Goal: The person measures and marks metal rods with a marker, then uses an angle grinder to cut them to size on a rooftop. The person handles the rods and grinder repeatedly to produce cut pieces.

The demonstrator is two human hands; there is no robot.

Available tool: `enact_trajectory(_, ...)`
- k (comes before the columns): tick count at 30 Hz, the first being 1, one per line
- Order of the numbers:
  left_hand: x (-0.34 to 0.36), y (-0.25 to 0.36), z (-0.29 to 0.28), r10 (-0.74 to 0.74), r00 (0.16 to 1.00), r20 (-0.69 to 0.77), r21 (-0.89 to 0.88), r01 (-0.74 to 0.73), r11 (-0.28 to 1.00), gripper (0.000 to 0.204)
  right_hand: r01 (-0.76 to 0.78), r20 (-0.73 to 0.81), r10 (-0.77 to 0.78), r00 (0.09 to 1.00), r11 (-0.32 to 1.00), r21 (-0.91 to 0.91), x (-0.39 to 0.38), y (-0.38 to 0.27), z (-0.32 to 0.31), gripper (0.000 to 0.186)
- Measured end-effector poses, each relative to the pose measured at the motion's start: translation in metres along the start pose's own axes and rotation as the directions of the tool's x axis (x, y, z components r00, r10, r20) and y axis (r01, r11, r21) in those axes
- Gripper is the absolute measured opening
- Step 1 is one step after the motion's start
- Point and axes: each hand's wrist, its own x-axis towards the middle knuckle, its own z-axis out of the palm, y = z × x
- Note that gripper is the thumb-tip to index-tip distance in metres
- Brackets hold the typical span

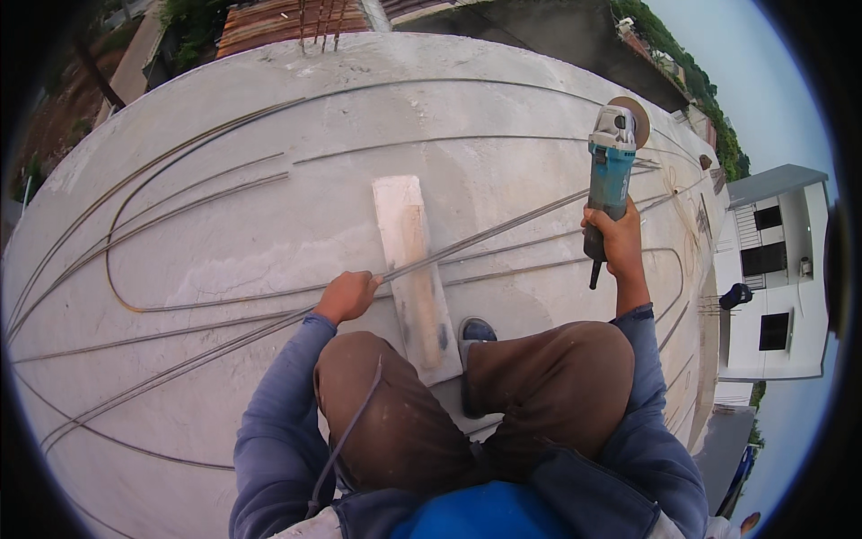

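Rebar pinned, grinder raised

At centre frame my left hand (347, 296) is closed on a long steel rod (485, 235) across the wooden block (415, 269); it looks stiff yet springy, best held near the block. Upper right, my right hand (613, 235) wraps the angle grinder (611, 171), arm outstretched, disc up

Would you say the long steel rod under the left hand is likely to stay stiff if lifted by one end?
Probably not: the steel rod is long and thin, and neighbouring rods lie curved. The left hand pins it to the wooden board, suggesting it springs or rolls.
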Motion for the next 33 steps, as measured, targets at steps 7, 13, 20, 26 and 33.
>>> enact_trajectory(7, 0.014, -0.011, -0.008, 0.042, 0.996, 0.079, -0.019, -0.041, 0.999, 0.053, 0.005, -0.033, -0.004, 0.999, 0.999, 0.047, 0.014, 0.003, 0.003, 0.032)
enact_trajectory(13, 0.051, -0.006, -0.017, 0.051, 0.991, 0.127, 0.143, -0.070, 0.987, 0.059, -0.001, -0.042, 0.006, 0.999, 0.991, 0.137, 0.032, 0.009, 0.007, 0.033)
enact_trajectory(20, 0.158, 0.090, 0.010, 0.009, 0.992, -0.129, 0.121, 0.006, 0.993, 0.091, -0.055, -0.039, 0.059, 0.997, 0.994, 0.095, 0.040, 0.025, 0.007, 0.034)
enact_trajectory(26, 0.181, 0.086, 0.035, -0.091, 0.981, -0.169, 0.048, 0.101, 0.994, 0.088, -0.105, -0.085, 0.116, 0.990, 0.986, 0.130, 0.031, 0.041, -0.011, 0.038)
enact_trajectory(33, 0.176, 0.055, 0.014, -0.299, 0.880, -0.370, -0.042, 0.305, 0.951, 0.082, -0.146, -0.093, 0.150, 0.984, 0.988, 0.052, 0.017, 0.049, -0.019, 0.037)
